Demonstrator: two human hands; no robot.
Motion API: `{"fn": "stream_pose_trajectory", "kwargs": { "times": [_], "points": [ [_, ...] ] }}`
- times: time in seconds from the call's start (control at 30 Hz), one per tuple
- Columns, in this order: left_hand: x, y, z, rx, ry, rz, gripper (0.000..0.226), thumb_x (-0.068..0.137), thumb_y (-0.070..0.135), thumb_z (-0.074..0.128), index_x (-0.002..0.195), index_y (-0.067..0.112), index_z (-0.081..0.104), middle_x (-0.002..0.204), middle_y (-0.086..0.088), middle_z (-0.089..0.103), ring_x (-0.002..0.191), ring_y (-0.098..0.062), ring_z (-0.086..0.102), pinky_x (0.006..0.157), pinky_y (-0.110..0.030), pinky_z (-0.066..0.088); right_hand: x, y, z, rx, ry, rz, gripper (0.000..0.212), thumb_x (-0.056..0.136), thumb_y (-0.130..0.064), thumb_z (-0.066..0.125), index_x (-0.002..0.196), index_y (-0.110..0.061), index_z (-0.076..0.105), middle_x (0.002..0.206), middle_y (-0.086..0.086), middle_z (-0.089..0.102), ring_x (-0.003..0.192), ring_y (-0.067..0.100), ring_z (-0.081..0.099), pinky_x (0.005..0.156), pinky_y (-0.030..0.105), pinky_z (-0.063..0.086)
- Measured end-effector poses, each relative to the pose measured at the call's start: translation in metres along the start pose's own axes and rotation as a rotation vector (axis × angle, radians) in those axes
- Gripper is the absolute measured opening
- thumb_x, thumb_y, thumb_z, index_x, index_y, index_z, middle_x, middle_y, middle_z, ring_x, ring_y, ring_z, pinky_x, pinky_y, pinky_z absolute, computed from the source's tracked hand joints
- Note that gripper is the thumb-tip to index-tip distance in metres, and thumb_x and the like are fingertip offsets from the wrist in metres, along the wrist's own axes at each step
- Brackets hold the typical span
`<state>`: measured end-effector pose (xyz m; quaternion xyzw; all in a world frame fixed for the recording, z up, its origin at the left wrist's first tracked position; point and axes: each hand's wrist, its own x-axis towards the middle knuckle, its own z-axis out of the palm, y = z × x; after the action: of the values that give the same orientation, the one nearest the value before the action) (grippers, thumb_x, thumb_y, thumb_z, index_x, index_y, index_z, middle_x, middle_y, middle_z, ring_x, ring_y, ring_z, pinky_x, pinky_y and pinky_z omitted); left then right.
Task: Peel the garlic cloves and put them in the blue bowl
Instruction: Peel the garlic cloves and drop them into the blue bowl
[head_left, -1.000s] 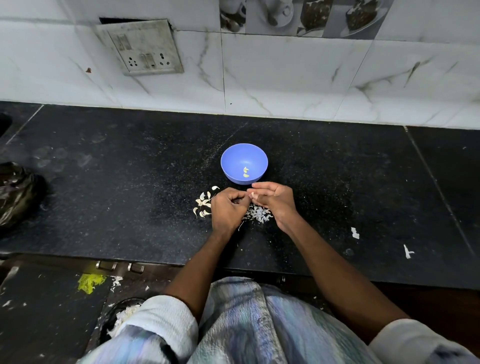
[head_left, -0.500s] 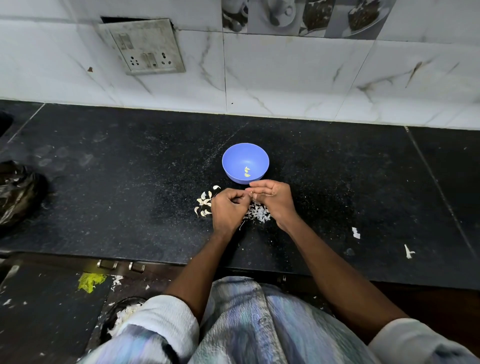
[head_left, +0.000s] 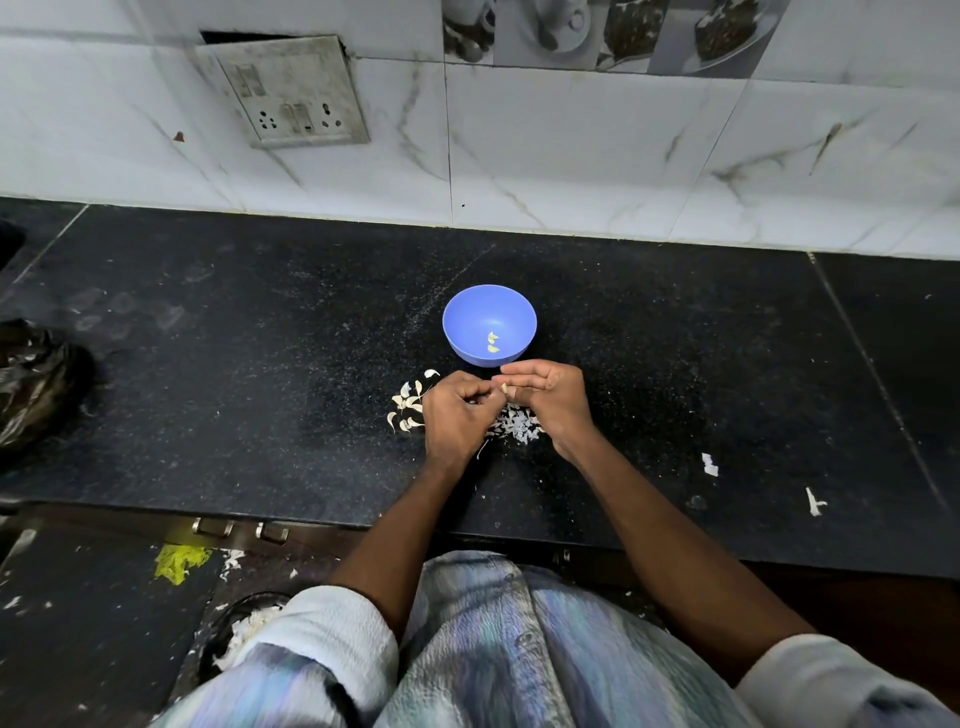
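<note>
Both hands, left hand (head_left: 460, 410) and right hand (head_left: 545, 395), grip one garlic clove (head_left: 504, 388) beside the unlabelled blue bowl (head_left: 470, 312).

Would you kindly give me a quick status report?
Both hands, left hand and right hand, pinching one garlic clove. Blue bowl holds peeled cloves. Nothing blocking.

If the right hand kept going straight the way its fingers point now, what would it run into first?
The right hand has its fingers curled leftward, so it would most likely meet the left hand first, almost at once: their fingertips already come together over a small garlic clove. The blue bowl lies beyond, off that line.
</note>
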<state>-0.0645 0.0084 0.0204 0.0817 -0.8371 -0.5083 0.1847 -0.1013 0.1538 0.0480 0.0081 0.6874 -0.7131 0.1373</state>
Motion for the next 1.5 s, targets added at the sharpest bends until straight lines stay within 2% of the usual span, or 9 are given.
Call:
{"fn": "stream_pose_trajectory", "kwargs": {
  "times": [0.33,0.57,0.77,0.87,1.0,1.1,1.23,1.3,1.5],
  "points": [
    [-0.002,0.004,0.007,-0.066,0.055,-0.128,0.003,0.08,0.016,0.086,0.083,0.017,0.086,0.075,0.008,0.076,0.073,-0.009,0.071,0.069,-0.032,0.06,-0.001,0.005,0.001,0.018,0.018,0.03,0.023,0.088,0.012,0.07,0.108,0.002,0.076,0.095,0.013,0.079,0.09,0.017,0.076,0.081,0.024,0.059],
    [-0.002,0.002,0.008,-0.109,0.075,-0.203,0.003,0.082,0.016,0.084,0.081,0.017,0.085,0.077,0.009,0.077,0.076,-0.012,0.074,0.072,-0.037,0.062,0.0,0.003,0.005,0.079,0.027,0.084,0.021,0.089,0.009,0.072,0.109,0.005,0.074,0.094,0.017,0.078,0.087,0.019,0.076,0.08,0.026,0.061],
    [0.0,-0.002,0.007,-0.163,0.036,-0.238,0.011,0.087,0.023,0.078,0.093,0.018,0.086,0.087,0.006,0.08,0.079,-0.009,0.076,0.075,-0.036,0.064,0.0,-0.002,0.004,0.175,0.054,0.125,0.023,0.089,0.008,0.073,0.111,0.007,0.071,0.1,0.022,0.077,0.091,0.025,0.077,0.077,0.025,0.06],
    [-0.001,0.0,0.007,-0.223,0.009,-0.306,0.011,0.091,0.019,0.074,0.094,0.016,0.083,0.08,0.005,0.079,0.067,-0.004,0.069,0.07,-0.031,0.06,0.0,-0.001,0.001,0.202,0.031,0.16,0.025,0.092,0.004,0.071,0.116,0.0,0.07,0.104,0.016,0.078,0.096,0.025,0.077,0.08,0.028,0.061],
    [0.0,-0.002,0.007,-0.283,-0.012,-0.328,0.014,0.092,0.026,0.069,0.094,0.019,0.08,0.083,0.003,0.079,0.073,-0.013,0.072,0.074,-0.038,0.061,0.004,0.005,-0.005,0.198,0.012,0.182,0.027,0.098,0.003,0.062,0.123,-0.003,0.069,0.111,0.013,0.078,0.1,0.023,0.075,0.093,0.034,0.06],
    [-0.001,-0.004,0.008,-0.248,-0.021,-0.321,0.006,0.092,0.019,0.076,0.092,0.018,0.081,0.084,0.005,0.08,0.073,-0.009,0.072,0.073,-0.033,0.06,0.006,0.005,-0.008,0.205,0.037,0.198,0.022,0.098,0.001,0.063,0.118,-0.003,0.071,0.107,0.016,0.078,0.094,0.021,0.074,0.094,0.035,0.059],
    [-0.002,-0.003,0.01,-0.2,-0.046,-0.225,0.019,0.085,0.006,0.083,0.098,0.018,0.077,0.09,0.004,0.077,0.07,-0.008,0.068,0.071,-0.03,0.061,0.005,0.003,-0.007,0.235,0.08,0.243,0.008,0.097,-0.003,0.067,0.103,-0.003,0.072,0.089,0.014,0.076,0.077,0.016,0.069,0.075,0.025,0.059],
    [-0.002,0.001,0.011,-0.184,-0.051,-0.158,0.023,0.084,0.009,0.086,0.103,0.019,0.077,0.096,0.006,0.076,0.071,-0.008,0.069,0.071,-0.028,0.061,0.004,0.004,-0.007,0.217,0.087,0.259,0.009,0.096,-0.011,0.071,0.098,-0.002,0.072,0.082,0.011,0.075,0.07,0.013,0.065,0.064,0.021,0.054],
    [-0.002,0.007,0.013,-0.146,-0.069,-0.063,0.018,0.083,0.009,0.089,0.097,0.018,0.083,0.089,0.011,0.079,0.074,-0.007,0.073,0.072,-0.025,0.061,0.007,0.004,-0.007,0.11,0.112,0.264,0.021,0.092,-0.024,0.078,0.081,-0.008,0.069,0.073,0.006,0.072,0.061,0.011,0.061,0.056,0.022,0.046]
  ]
}}
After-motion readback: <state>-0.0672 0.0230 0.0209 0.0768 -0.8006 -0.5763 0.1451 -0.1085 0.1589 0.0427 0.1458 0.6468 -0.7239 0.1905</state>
